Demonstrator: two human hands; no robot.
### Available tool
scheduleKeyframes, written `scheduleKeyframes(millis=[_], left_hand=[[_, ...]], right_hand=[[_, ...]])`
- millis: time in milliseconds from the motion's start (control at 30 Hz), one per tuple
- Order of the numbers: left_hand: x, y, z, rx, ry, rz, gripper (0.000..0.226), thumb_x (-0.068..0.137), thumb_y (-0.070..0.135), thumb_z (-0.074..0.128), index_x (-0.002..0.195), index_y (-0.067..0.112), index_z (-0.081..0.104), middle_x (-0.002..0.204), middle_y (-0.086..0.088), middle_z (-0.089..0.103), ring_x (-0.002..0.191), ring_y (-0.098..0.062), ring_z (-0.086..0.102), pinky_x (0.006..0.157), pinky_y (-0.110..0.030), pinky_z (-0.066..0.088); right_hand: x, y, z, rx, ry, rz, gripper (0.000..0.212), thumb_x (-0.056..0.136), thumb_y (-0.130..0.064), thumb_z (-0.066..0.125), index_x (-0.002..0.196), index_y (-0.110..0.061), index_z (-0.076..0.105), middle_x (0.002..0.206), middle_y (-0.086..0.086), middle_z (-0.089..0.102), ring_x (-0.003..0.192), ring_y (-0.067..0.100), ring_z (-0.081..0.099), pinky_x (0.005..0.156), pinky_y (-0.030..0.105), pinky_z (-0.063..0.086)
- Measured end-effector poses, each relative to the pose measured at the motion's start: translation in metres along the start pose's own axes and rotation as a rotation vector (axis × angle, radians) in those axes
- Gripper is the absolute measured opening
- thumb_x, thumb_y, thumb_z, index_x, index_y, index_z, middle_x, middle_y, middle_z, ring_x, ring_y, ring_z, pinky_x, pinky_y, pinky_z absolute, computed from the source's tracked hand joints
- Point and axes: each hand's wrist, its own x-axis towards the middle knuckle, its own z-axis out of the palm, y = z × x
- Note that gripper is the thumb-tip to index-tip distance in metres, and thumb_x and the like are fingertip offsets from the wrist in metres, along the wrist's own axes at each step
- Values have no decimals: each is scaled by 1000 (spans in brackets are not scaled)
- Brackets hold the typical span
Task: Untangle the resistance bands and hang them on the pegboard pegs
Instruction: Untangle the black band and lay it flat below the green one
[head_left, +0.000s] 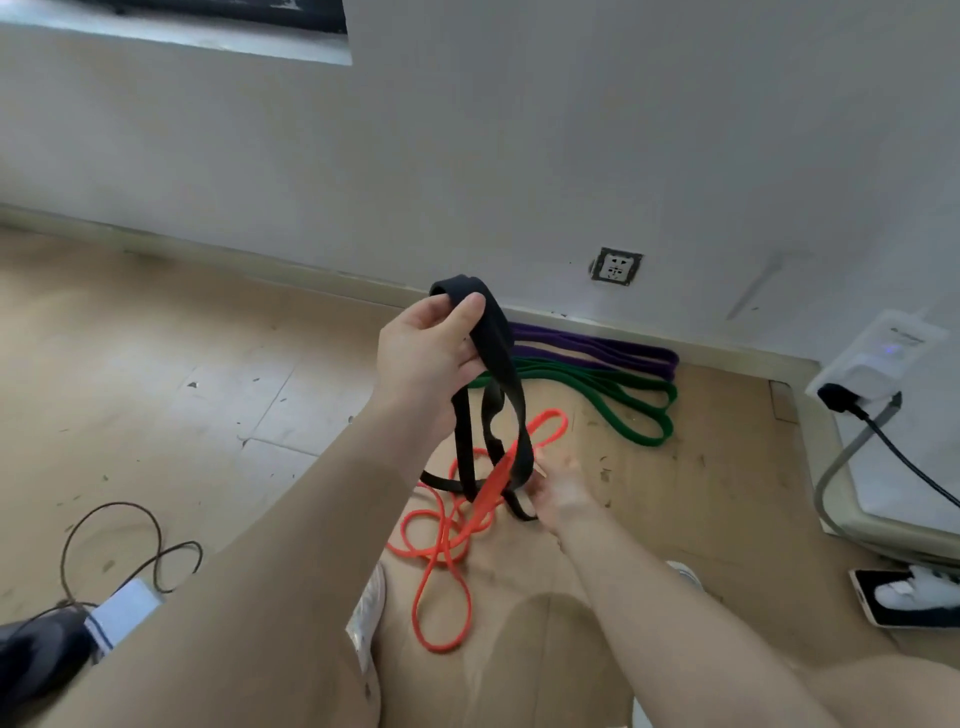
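We see the wide black rubber resistance band (493, 358) hanging from the left hand (431, 358), whose thumb and curled fingers grip its top loop. Its lower loops tangle with the thin orange rubber band (441, 540) lying on the brown floor (156, 338). The right hand (561, 488) touches that tangle low down; blur hides its grip.

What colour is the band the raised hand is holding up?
Black: the left hand grips the black band, clearest in the head view.

Right hand (563, 491) grip blurred
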Motion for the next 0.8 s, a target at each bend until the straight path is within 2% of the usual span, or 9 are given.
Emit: scheduleKeyframes(millis=[100, 200, 367, 467, 533, 600, 667, 733, 800], left_hand=[[8, 0, -4, 30, 34, 15, 26, 90, 13, 60, 115, 8, 57, 100, -11, 70, 88, -22, 71, 73, -30, 59], [20, 3, -7, 2, 66, 12, 35, 90, 13, 59, 123, 5, 52, 101, -11, 70, 89, -22, 71, 79, -35, 58], [33, 3, -7, -65, 105, 10, 40, 91, 10, 58, 129, 2, 48, 105, -13, 68, 93, -25, 69, 87, -42, 55], [35, -3, -4, -99, 76, 0, 21, 93, 8, 54, 113, 5, 56, 100, -11, 68, 95, -26, 68, 90, -43, 53], [35, -7, -1, -121, 75, -6, 16, 93, 7, 53, 108, 7, 57, 99, -11, 68, 97, -26, 67, 93, -44, 51], [35, -8, 2, -151, 84, -10, 18, 93, 7, 54, 110, 6, 56, 100, -11, 67, 99, -26, 67, 93, -44, 51], [34, -7, 6, -173, 74, -4, 18, 92, 8, 55, 110, 7, 56, 102, -11, 67, 98, -25, 67, 92, -43, 52], [31, -5, 11, -170, 62, 5, 21, 92, 8, 56, 113, 7, 55, 105, -12, 67, 98, -25, 67, 91, -42, 53], [28, -2, 15, -181, 52, 13, 28, 91, 8, 57, 119, 5, 53, 107, -13, 67, 99, -26, 67, 91, -42, 52]], right_hand=[[-13, -16, 11, -281, -163, -185, 36, 93, -7, 51, 128, -15, 45, 91, 8, 66, 69, 15, 66, 56, 27, 54], [-25, -24, 15, -540, -315, -345, 20, 93, -3, 50, 104, -16, 61, 89, -3, 65, 79, 13, 64, 59, 15, 52], [-33, -24, 4, -785, -537, -241, 28, 89, 10, 46, 88, -9, 67, 82, -6, 65, 65, -6, 61, 58, 6, 45], [-24, -32, -3, -1012, -625, -151, 39, 82, 14, 43, 73, -14, 68, 74, -12, 65, 71, -2, 59, 64, 8, 44], [-16, -33, -6, -1135, -604, -147, 38, 80, 14, 43, 66, -14, 66, 81, -8, 61, 79, 4, 57, 74, 13, 46], [-11, -33, -7, -1017, -434, -211, 32, 84, 9, 45, 74, -14, 65, 97, -4, 58, 91, 7, 55, 93, 25, 44], [-15, -39, -7, -766, -261, -312, 23, 94, -13, 44, 98, -19, 65, 119, -2, 56, 112, 10, 49, 102, 32, 37], [-23, -50, -5, -680, -306, -352, 27, 94, -36, 45, 115, -24, 58, 126, -5, 53, 120, 11, 46, 102, 33, 37], [-30, -62, 0, -926, -361, -450, 34, 84, -41, 61, 114, -26, 57, 129, -9, 48, 121, 7, 43, 100, 27, 35]])
